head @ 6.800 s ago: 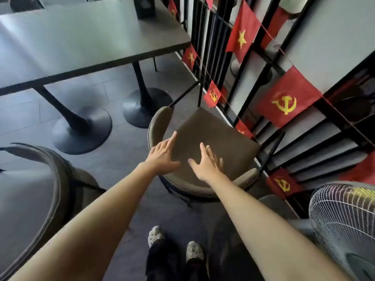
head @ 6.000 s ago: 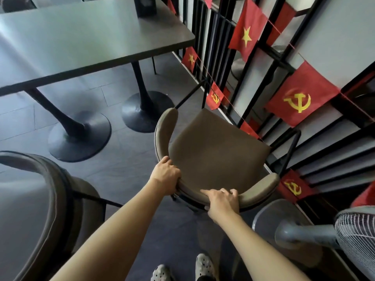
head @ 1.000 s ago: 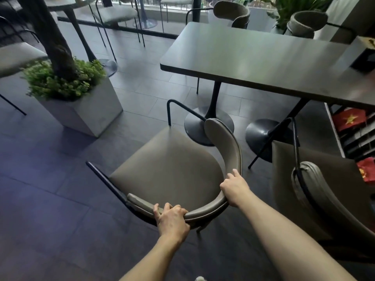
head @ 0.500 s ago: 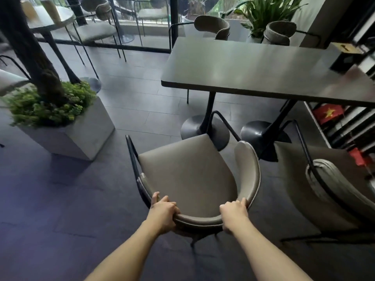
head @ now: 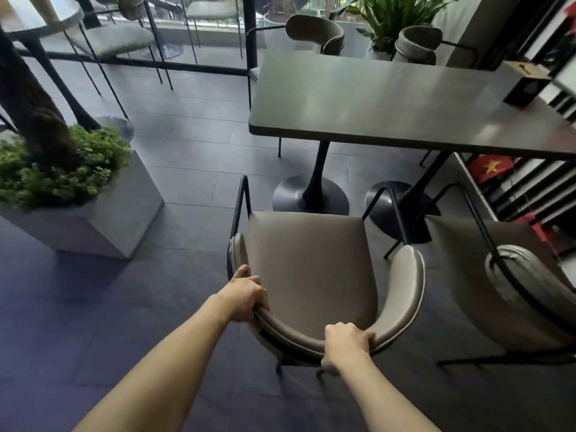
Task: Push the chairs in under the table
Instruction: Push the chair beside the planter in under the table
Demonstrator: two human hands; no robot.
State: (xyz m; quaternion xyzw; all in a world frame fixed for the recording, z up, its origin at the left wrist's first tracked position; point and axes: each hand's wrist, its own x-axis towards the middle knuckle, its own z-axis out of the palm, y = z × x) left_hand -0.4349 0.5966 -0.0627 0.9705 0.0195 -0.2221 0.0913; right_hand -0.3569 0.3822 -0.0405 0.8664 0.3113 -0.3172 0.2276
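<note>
Gripping: a person's left hand (head: 244, 297) and right hand (head: 346, 344) are both curled tight over the curved backrest (head: 311, 339) of a grey-brown chair (head: 308, 263), the left on the left bend, the right near the middle-right.
Chair: it faces the dark tabletop (head: 389, 104) squarely, its seat front just short of the near edge and not yet beneath it; all of the seat shows.
Underneath: two black pedestal bases stand below the tabletop, the left base (head: 310, 196) straight ahead of the seat and the right base (head: 402, 210) ahead of the chair's right armrest frame.
Neighbour: a second chair (head: 505, 282) stands close on the right, turned somewhat askew, its seat also out from under the tabletop.
Left side: a concrete planter (head: 93, 210) with greenery sits well apart, leaving free floor there.
Doing it well: by my judgement, an even push from both hands along the seat's centre line would keep the chair from swinging; leaning harder with one hand would turn it toward the neighbour or away from the tabletop.
Watch for: the front legs, hidden beneath the seat, are likely to meet the left base, so the push should ease off once the seat is under.
Remaining: this chair first, then likely the one on the right; the two far chairs (head: 314, 34) look already close in.
</note>
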